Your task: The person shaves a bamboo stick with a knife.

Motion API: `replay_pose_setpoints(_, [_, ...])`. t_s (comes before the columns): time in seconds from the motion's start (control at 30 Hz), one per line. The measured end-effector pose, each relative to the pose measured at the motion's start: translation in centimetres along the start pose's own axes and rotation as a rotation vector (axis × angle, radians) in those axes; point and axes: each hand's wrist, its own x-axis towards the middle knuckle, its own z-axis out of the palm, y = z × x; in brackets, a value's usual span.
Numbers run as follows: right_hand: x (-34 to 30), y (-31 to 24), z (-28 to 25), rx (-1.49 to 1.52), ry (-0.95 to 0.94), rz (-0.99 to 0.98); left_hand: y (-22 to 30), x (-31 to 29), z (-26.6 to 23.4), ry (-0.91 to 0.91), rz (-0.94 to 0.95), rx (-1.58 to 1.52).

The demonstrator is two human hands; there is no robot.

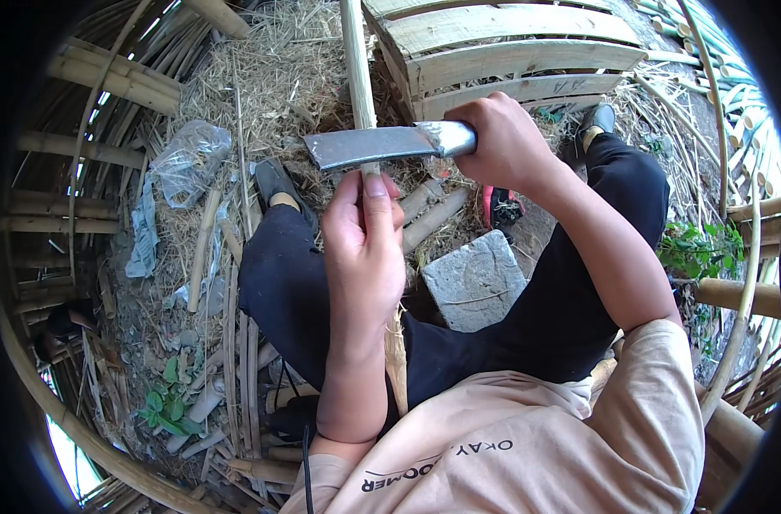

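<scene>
My right hand (503,141) is wrapped round the metal handle of a broad-bladed chopping knife (369,147). Its blade points left and lies across a long pale bamboo stick (357,64), just beyond my left fingers. Thumb and fingers of my left hand (365,218) pinch that stick close below the blade. The stick runs from the top of the view down past my left wrist to my lap, its lower end rough and splintered. The blade hides a short piece of the stick, and I cannot tell how deep its edge sits.
A grey stone block (474,279) lies between my legs. Beyond my right hand stands a slatted wooden crate (515,64). Shavings (279,77) cover the ground. A clear plastic bag (192,163) and bamboo pieces lie to the left, with green bamboo poles (733,103) at the far right.
</scene>
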Motion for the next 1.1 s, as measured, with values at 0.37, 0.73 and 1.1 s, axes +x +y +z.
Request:
replay_pose_setpoints(0.37, [1.3,0.2,-0.5,-0.198,0.065,0.038,-0.1,0.6,-0.2,0.032,0.005,0.08])
replay_pose_setpoints(0.73, [5.3,5.8,-4.0,-0.099,0.37,0.502,-1.4,-0.3,0.3,-0.004,-0.001,0.088])
replay_pose_setpoints(1.1, [1.3,0.4,-0.8,-0.065,-0.149,-0.051,-1.7,0.9,0.3,0.038,-0.023,0.117])
